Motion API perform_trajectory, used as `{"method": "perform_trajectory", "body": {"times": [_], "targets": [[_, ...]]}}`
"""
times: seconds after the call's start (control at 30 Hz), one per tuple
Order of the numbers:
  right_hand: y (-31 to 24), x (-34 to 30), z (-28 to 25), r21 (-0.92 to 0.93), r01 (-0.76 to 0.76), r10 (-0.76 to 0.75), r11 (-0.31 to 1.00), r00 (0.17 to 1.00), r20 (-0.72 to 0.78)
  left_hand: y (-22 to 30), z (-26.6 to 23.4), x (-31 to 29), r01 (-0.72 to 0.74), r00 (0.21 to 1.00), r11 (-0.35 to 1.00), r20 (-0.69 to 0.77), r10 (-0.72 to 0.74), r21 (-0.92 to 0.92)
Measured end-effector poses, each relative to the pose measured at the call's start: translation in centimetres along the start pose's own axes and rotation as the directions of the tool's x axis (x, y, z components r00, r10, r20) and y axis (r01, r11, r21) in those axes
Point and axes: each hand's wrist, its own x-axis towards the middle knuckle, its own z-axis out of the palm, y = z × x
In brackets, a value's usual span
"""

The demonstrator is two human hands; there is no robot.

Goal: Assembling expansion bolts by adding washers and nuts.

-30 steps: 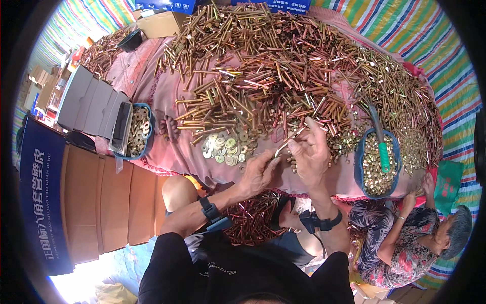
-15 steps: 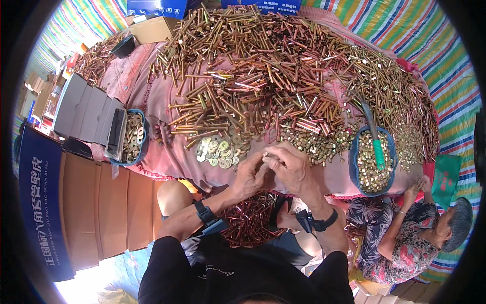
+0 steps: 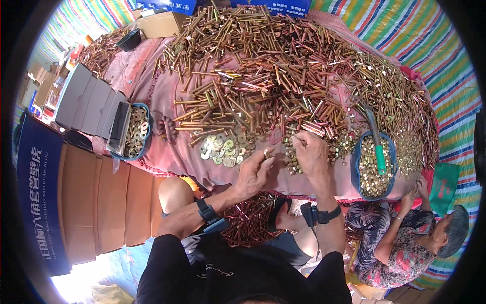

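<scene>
Pinching a metal piece (image 3: 267, 153) upright between thumb and fingers of the left hand (image 3: 251, 175), hidden but for a bright end. Holding right hand (image 3: 313, 154) fingertips pressed together at loose nuts (image 3: 345, 142); cannot tell whether gripping one. Facing heaped bolts (image 3: 276, 83) beyond both hands, with washers (image 3: 227, 148) just left of the left, a blue tub (image 3: 355, 166) right of the right.

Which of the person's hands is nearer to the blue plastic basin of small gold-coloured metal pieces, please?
The right hand. It is to the left of the blue plastic basin; the left hand is farther left, near the flat, round, silvery metal washers.
</scene>
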Motion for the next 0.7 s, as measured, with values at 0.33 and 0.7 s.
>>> {"method": "perform_trajectory", "body": {"times": [0.33, 0.7], "targets": [[0.0, 0.8, 1.2, 0.081, -0.018, 0.011, 0.997, 0.996, 0.092, -0.4, -0.1, -0.6, -0.301, 0.953, 0.945, 0.014, 0.301, 0.130], [-0.8, 1.1, 1.9, -0.006, 0.016, -0.015, 1.000, 0.988, 0.157, -0.4, -0.8, -1.5, -0.394, 0.891, 0.910, 0.298, 0.343, 0.129]]}}
